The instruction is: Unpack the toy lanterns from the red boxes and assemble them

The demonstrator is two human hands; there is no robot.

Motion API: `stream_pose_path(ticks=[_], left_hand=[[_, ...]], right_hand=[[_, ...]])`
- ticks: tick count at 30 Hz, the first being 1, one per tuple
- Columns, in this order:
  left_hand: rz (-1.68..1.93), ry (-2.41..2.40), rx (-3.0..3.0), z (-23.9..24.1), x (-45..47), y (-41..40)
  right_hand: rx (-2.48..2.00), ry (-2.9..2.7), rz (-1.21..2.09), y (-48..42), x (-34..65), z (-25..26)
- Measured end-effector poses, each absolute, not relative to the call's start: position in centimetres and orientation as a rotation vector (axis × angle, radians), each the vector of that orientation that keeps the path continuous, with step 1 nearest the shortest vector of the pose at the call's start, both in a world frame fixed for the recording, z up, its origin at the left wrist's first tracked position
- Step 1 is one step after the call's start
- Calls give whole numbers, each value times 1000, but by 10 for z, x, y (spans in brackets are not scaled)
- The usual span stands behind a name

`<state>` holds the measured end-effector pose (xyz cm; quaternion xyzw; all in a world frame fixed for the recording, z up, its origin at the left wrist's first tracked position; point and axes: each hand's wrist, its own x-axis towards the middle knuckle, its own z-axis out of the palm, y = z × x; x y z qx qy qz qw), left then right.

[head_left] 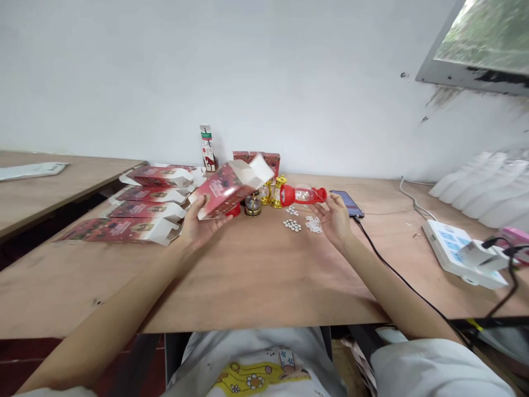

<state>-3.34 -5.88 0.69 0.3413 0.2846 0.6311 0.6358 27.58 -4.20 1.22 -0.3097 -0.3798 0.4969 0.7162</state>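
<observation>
My left hand [197, 225] is closed around a red printed cardboard box [227, 188], tilted, with its white flaps open toward the right. In my right hand [334, 219] is a small red toy lantern [305, 194] with a clear middle, held on its side by one end, its other end facing the box. Behind and between the hands stand gold lanterns [279, 193] and a dark bronze one [252, 204]. A bit of another red thing shows under the box, mostly hidden. Small white round pieces [292, 225] lie in groups on the table below the red lantern.
Several flattened or open red boxes [124, 229] lie in a row at the left. Against the wall stand closed red boxes [270, 161] and a slim packet [208, 149]. A phone [347, 203] on a black cable, a white power strip [463, 253] and white foam-like sheets [483, 182] are at the right.
</observation>
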Motion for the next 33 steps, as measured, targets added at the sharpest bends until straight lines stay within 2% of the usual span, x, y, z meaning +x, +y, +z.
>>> stream_pose_path(ticks=[5,13,22,28,33], left_hand=[[1331,513,775,14,-36,-65],[1291,585,824,5,-26,-66],[1258,604,885,0,-26,-63],[1304,624,899,1,-26,-64],[1374,670,975,3,-21,-66]], right_hand=[[-889,-1235,1074,-43,266,15],[-1039,-2060,527,-61,231,41],[-858,-1831,547,-64,200,69],[-737,-1795,428,-77,156,96],[-742,-1826,371,-78,152,97]])
